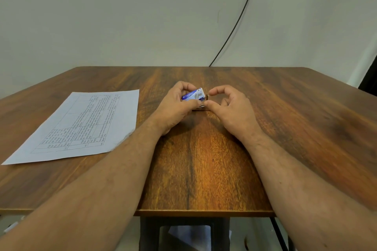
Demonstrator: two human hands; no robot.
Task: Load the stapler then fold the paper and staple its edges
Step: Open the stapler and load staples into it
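- Left hand (177, 106) has its grip curled round a small blue-and-white staple box (193, 94), thumb on the near side, fingers wrapped over the far side. Looks like thin printed card, a bit crumpled at the open end.
- Right hand (228, 106) sits just right of that grip, thumb and forefinger curled toward each other with the tips close together, right at the box's open end. Can't tell if it's actually pinching anything, too small and blurry.
- Something small, dark and metallic pokes out under and between the two hands, maybe the stapler (202, 107), mostly hidden.
- Paper (81, 126), a flat white sheet with a printed table, lies well left of the left grip, skewed, its near corner close to the worktop's front edge.
- Worktop (204, 169) is glossy wood-grain, square-edged; bare wood right of and behind the hands.
- Black cable (236, 24) runs down the pale wall behind.
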